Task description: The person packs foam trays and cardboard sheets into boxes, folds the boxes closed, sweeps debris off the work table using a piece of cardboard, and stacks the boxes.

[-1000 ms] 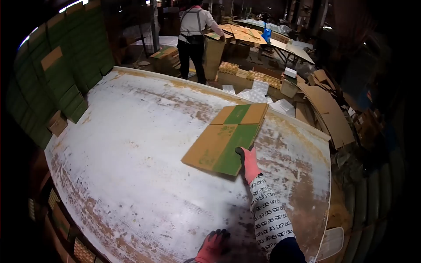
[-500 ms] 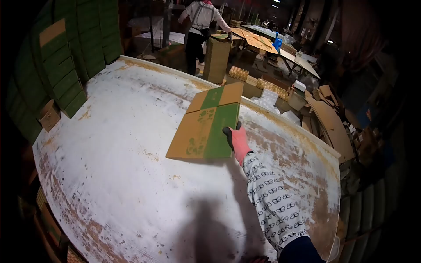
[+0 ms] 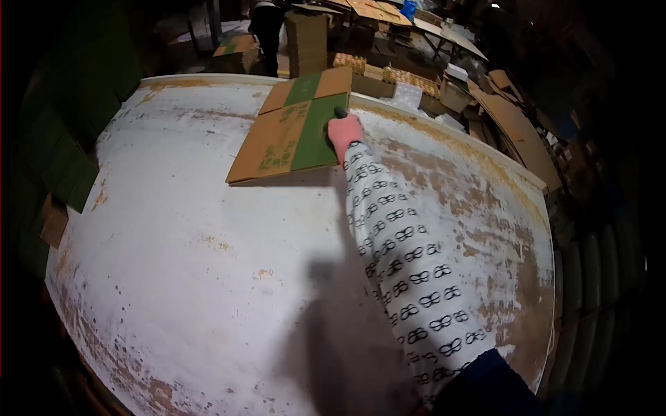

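My right hand, in a pink glove with dark fingertips, grips the right edge of a flattened cardboard box. The brown box has a green band and green printed marks. It lies at a slant near the far edge of a worn white table, with a shadow under its near edge. A white patterned sleeve covers my right forearm. My left hand is out of view.
Stacked green cartons line the left side, beside a small brown carton. Past the far edge are a tall cardboard stack, egg trays, a person's dark-trousered legs and leaning cardboard sheets.
My right arm has stretched farther out, taking the flattened cardboard box toward the table's far edge. The view has tilted down, so the person beyond shows less.
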Tool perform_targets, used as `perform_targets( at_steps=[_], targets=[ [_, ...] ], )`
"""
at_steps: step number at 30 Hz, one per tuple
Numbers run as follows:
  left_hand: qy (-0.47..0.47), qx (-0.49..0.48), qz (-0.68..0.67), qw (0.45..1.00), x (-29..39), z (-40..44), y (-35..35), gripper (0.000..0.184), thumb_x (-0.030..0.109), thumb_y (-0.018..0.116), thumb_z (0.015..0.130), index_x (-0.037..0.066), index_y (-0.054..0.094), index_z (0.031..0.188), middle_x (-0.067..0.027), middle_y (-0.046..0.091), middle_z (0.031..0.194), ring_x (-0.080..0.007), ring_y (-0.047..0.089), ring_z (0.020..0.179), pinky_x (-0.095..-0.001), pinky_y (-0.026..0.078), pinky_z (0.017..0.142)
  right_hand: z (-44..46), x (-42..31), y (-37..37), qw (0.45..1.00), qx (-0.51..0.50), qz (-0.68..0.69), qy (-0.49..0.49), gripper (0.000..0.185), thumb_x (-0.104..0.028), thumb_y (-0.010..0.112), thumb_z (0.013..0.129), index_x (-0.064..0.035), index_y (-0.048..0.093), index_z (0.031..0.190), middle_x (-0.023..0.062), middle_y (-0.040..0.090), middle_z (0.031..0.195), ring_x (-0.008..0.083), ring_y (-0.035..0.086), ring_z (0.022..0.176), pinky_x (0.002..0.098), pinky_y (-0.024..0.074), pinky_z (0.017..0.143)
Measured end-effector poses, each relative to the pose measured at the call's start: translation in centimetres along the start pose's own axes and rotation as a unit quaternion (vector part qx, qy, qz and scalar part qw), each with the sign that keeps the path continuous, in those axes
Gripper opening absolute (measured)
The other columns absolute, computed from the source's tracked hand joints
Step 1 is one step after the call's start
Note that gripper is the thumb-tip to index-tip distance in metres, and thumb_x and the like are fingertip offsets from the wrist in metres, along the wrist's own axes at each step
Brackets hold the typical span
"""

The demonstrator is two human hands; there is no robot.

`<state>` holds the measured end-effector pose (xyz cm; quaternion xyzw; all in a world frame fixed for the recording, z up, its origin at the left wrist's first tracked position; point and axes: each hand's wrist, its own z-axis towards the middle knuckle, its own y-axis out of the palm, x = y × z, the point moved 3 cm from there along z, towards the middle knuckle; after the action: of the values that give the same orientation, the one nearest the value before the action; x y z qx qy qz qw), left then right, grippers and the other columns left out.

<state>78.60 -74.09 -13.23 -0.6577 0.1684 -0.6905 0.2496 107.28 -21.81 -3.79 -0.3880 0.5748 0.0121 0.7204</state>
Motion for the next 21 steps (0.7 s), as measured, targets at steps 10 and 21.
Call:
perform_targets(
  at_steps=[10, 21],
  targets=[
    [-0.016, -0.008, 0.024, 1.0, 1.5, 2.3, 0.2, 0.05, 0.033, 0.053, 0.082, 0.003, 0.048, 0.121, -0.0185, 0.044, 0.127, -0.0359, 0.037, 0.119, -0.0479, 0.027, 0.103, -3.1, 17.2, -34.9, 0.993, 0.053, 0.049, 0.096, 0.032, -0.016, 0.057, 0.074, -0.0039, 0.064, 0.103, 0.0166, 0.067, 0.083, 0.0264, 0.065, 0.072, 0.0318, 0.0503, 0.063],
    [-0.047, 0.021, 0.137, 0.989, 2.3, 2.9, 1.2, 0.042, 0.028, 0.062, 0.075, 0.003, 0.055, 0.108, -0.0159, 0.051, 0.117, -0.0352, 0.044, 0.11, -0.047, 0.034, 0.097, -12.0, 31.5, -70.6, 0.849, 0.343, -0.378, 0.138, 0.046, -0.016, 0.052, 0.077, -0.0008, 0.051, 0.12, 0.022, 0.056, 0.113, 0.0364, 0.054, 0.105, 0.0395, 0.0434, 0.09]
  ],
)
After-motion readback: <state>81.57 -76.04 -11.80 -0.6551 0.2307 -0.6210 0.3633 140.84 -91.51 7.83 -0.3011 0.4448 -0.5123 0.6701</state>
